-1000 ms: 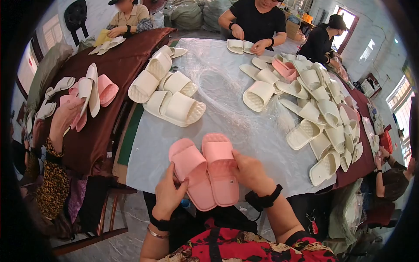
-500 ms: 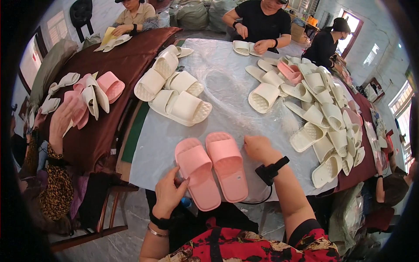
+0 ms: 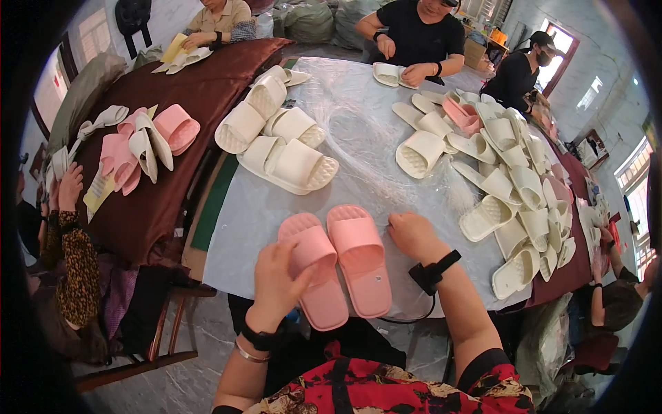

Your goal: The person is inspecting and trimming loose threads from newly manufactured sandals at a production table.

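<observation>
Two pink slippers lie side by side near the table's front edge, toes away from me. My left hand (image 3: 276,276) is closed on the left pink slipper (image 3: 324,301), its thumb and fingers at the strap's outer side. Just right of the right pink slipper (image 3: 371,290), my right hand (image 3: 415,236) rests on the table with its fingers curled in. Whatever the right hand holds, if anything, is hidden. A black band with a small box and cable (image 3: 433,271) sits on my right wrist.
Cream slippers (image 3: 289,164) stand at the left of the plastic-covered table (image 3: 241,228). A heap of cream slippers (image 3: 514,176) fills its right side. Pink and white slippers (image 3: 176,129) lie on the brown cloth (image 3: 148,214) at left. Co-workers (image 3: 424,34) handle slippers around me.
My left hand has moved up from the left slipper's lower edge to its strap. My right hand stays beside the right slipper. A co-worker's hand at left has drawn back from the pink slippers.
</observation>
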{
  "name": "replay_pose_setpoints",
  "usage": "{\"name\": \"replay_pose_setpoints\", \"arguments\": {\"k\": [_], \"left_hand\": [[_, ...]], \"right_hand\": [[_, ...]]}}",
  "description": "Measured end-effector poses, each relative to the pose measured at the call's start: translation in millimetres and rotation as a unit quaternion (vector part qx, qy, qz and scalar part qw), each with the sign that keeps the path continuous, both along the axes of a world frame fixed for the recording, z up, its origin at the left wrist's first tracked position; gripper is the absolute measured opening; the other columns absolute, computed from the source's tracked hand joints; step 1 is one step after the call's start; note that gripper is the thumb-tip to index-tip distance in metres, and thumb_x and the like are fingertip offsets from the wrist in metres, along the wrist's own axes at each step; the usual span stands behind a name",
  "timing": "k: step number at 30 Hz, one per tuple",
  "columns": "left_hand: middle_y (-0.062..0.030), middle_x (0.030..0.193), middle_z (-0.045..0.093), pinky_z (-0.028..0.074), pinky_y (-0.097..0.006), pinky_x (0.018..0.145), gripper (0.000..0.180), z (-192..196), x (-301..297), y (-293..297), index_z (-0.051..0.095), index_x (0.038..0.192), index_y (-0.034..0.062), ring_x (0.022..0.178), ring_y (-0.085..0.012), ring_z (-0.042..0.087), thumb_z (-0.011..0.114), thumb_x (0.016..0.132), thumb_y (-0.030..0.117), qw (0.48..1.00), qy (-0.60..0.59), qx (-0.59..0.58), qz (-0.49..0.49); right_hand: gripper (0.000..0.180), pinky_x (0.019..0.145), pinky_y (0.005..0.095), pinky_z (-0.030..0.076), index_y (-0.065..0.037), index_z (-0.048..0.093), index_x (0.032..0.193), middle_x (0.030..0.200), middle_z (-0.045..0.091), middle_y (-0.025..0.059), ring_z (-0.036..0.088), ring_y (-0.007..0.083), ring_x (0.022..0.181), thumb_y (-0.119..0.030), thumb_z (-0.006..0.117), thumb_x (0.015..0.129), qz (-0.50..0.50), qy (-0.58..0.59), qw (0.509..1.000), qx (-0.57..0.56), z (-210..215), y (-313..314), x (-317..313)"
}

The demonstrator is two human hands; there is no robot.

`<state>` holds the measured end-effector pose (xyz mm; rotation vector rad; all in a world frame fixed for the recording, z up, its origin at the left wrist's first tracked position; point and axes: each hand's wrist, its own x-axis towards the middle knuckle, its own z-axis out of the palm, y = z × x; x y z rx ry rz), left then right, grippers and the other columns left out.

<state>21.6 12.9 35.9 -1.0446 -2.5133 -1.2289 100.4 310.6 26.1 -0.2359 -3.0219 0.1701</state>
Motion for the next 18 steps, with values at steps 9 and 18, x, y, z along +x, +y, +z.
{"name": "replay_pose_setpoints", "arguments": {"k": [9,18], "left_hand": [[-0.0148,0.126,0.054,0.038,-0.049,0.093,0.048,0,-18,71,0.059,0.118,0.0135,0.113,-0.0349,0.051,0.070,0.076,0.033,0.985,0.096,-0.088,-0.116],[-0.0117,0.125,0.055,0.037,-0.052,0.092,0.048,-1,-15,77,0.057,0.120,0.0162,0.114,-0.0319,0.052,0.069,0.076,0.032,0.984,0.056,-0.148,-0.084]], "right_hand": [[0.011,0.065,0.0490,0.047,-0.003,0.060,0.082,0.074,0.063,0.0188,0.062,0.0386,0.075,-0.012,0.053,0.081,0.021,-0.030,0.999,0.022,0,7,12],[0.007,0.060,0.0402,0.045,-0.003,0.058,0.068,0.065,0.058,0.0108,0.056,0.0319,0.065,0.001,0.063,0.070,0.023,0.226,0.963,-0.144,66,-13,76]]}}
